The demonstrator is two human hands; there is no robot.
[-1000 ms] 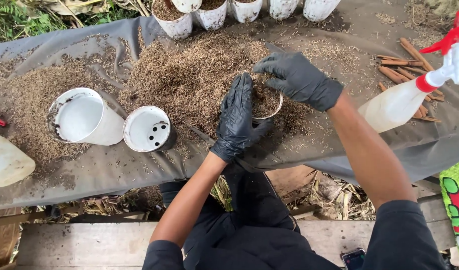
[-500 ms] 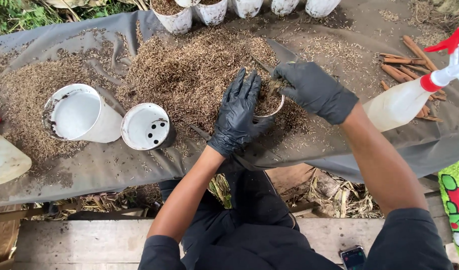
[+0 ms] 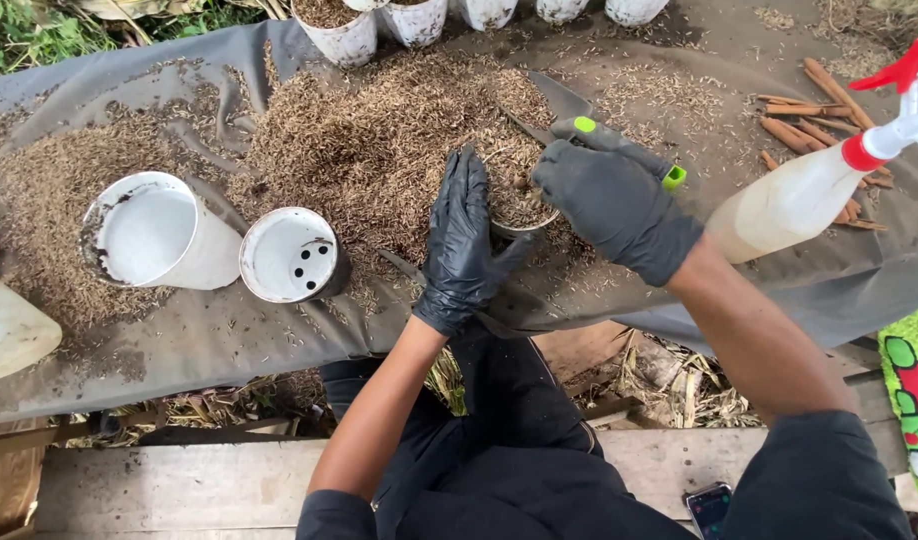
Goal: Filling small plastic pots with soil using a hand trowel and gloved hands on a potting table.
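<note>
Both my hands wear black gloves. My left hand (image 3: 464,245) wraps around the side of a small white pot (image 3: 522,207) filled with brown husk mix, holding it upright on the grey sheet (image 3: 179,340). My right hand (image 3: 609,200) rests on the pot's right rim, fingers curled over the fill. Just behind that hand lies a trowel (image 3: 579,120) with a grey blade and a green-tipped handle, half buried in the big husk pile (image 3: 379,140).
Two empty white pots (image 3: 159,230) (image 3: 291,255) lie on their sides at left. Filled white pots (image 3: 339,30) line the far edge. A white spray bottle with red nozzle (image 3: 819,180) lies at right beside brown sticks (image 3: 809,110). A pale jug (image 3: 9,330) sits far left.
My right hand has drawn back from the husk pile to the pot's right rim, uncovering the trowel handle. My left hand keeps its hold on the pot.
</note>
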